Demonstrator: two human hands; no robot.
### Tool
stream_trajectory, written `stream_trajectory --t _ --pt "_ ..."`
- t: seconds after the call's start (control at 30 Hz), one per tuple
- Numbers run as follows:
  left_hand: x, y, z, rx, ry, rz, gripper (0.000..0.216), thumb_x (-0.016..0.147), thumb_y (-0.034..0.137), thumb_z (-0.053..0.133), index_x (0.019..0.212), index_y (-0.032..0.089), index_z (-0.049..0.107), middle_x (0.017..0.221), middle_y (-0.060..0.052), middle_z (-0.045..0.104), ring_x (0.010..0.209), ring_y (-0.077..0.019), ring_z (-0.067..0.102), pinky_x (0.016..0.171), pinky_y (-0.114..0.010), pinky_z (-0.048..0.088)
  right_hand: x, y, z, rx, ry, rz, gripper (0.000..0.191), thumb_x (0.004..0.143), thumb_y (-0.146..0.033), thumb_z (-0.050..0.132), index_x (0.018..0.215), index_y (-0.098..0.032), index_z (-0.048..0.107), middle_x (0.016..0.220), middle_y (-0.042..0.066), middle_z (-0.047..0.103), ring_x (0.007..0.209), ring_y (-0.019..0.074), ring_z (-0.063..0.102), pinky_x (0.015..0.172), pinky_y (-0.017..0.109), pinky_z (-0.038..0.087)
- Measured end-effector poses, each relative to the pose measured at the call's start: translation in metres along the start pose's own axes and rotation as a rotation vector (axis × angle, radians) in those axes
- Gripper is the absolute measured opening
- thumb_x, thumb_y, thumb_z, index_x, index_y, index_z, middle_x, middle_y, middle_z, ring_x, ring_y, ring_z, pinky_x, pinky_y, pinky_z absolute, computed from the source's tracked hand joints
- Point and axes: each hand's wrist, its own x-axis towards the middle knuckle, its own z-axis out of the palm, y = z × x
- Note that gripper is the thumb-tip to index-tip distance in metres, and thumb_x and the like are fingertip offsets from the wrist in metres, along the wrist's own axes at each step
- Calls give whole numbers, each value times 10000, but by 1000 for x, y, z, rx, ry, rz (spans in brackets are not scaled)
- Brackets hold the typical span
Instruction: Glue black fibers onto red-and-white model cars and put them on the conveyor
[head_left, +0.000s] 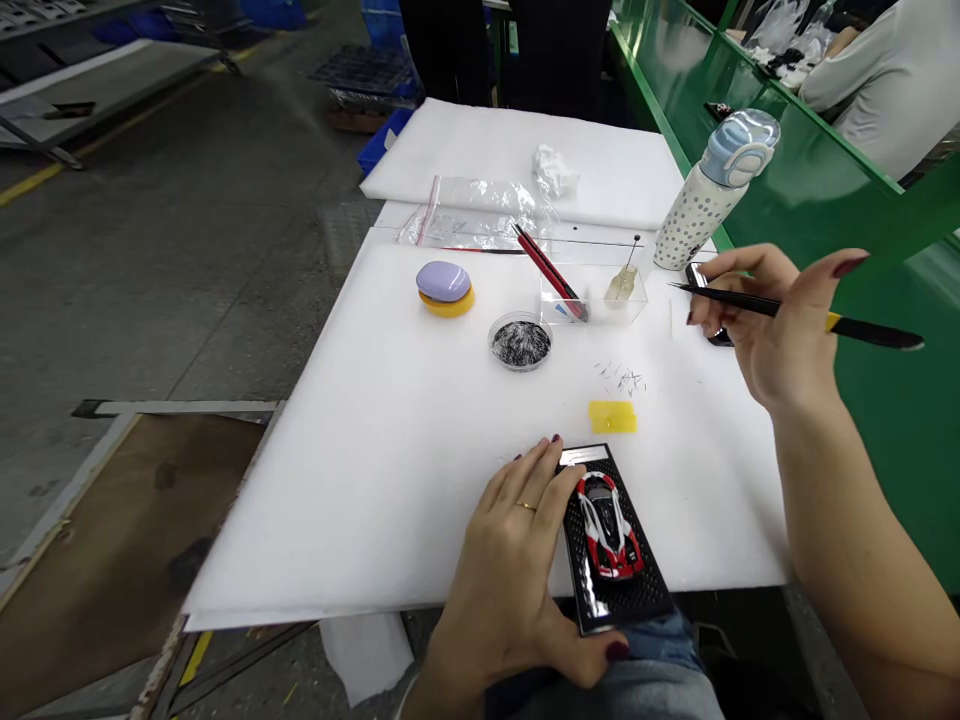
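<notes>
My left hand (517, 560) grips the left edge of a black display base (634, 590) that carries a small red, white and black model car (609, 525). The base lies at the near edge of the white foam sheet (390, 430). My right hand (765, 320) is raised at the right, pinching black tweezers (795, 315) whose tip points left, above a dark phone (705, 290). A yellow pad (613, 417) and several tiny dark slivers (622, 378) lie between the two hands.
A round dish of dark fibres (520, 342), a purple and yellow case (445, 288), a clear box (596, 292) with a red pen and small bottle, a plastic bag (480, 212), a dotted water bottle (712, 190). A green bench (825, 190) and another person's sleeve (892, 80) are at right.
</notes>
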Motion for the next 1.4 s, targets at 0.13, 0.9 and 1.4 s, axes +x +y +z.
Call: stream_trajectory --t 0.13,0.9,1.4 --pt "2 6 9 -53 86 -30 982 867 884 238 1424 111 478 1511 -226 541 1429 -401 496 1165 -595 407 -10 1 -3 -82 -254 128 476 737 -599 841 987 -201 759 868 54 751 775 165 693 670 292 543" --pt "0 3 16 2 126 -10 1007 845 917 177 1419 140 460 1488 -175 580 1410 -346 532 1173 -514 371 -18 41 58 -230 5 472 216 806 -178 661 818 -252 458 561 -35 664 598 194 679 640 345 486" --pt "0 5 17 6 134 -6 1031 828 938 168 1416 140 452 1479 -184 584 1406 -357 535 1173 -540 386 -18 37 55 -348 73 355 229 766 -190 654 792 -264 438 579 -52 595 588 199 636 613 367 447"
